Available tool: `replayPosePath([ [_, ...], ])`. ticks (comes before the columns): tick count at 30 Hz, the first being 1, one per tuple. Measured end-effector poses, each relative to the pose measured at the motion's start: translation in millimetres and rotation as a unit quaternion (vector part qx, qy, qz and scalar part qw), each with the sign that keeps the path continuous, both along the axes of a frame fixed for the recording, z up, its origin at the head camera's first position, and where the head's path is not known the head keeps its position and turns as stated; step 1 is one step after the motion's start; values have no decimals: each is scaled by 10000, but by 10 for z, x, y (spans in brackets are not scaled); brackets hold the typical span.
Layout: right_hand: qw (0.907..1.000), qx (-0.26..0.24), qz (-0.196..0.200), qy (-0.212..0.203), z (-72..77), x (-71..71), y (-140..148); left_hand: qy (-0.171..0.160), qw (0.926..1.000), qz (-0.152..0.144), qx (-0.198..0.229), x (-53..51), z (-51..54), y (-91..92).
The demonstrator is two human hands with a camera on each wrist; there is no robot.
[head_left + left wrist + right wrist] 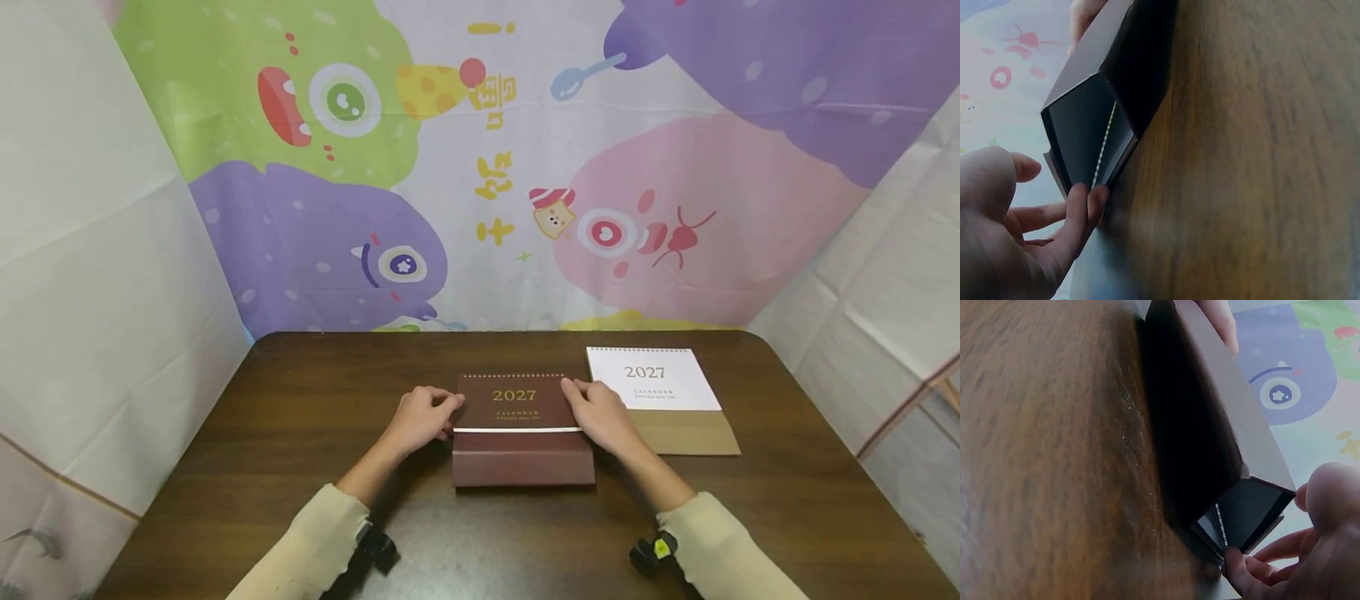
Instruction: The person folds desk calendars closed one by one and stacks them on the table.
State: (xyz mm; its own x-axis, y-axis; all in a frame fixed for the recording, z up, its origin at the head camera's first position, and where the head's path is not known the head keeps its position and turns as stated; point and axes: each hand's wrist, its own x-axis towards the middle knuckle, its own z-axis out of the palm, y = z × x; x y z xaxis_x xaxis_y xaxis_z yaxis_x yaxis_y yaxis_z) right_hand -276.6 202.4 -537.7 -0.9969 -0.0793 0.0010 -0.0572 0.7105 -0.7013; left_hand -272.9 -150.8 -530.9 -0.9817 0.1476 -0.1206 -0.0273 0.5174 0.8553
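A brown desk calendar [522,462] marked 2027 stands on the table between both hands, its folded base forming a hollow shape. My left hand [425,417] holds its left side. In the left wrist view, the left fingertips [1077,194] touch the lower edge of the calendar's open end, and the thumb is raised a little. On the other side my right hand [603,414] grips the calendar's right edge, thumb at the top corner. Fingers of the right hand [1238,569] reach the edge of the hollow end in the right wrist view. A spiral binding shows inside.
To the right rear stands a white 2027 desk calendar [654,379] on a tan base, close beside the right hand. The dark wooden table [315,392] has rounded back corners. A cartoon-printed curtain [480,283] hangs behind it, with pale cloth at both sides.
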Motion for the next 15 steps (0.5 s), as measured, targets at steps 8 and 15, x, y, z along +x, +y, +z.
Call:
replayPosePath([
  [8,9999,109,-68,-16,18,7,-9,-169,9998,-30,-49,-231,-256,-68],
  [15,9996,187,-124,172,-15,-53,17,269,9988,105,-383,-153,-134,-79],
])
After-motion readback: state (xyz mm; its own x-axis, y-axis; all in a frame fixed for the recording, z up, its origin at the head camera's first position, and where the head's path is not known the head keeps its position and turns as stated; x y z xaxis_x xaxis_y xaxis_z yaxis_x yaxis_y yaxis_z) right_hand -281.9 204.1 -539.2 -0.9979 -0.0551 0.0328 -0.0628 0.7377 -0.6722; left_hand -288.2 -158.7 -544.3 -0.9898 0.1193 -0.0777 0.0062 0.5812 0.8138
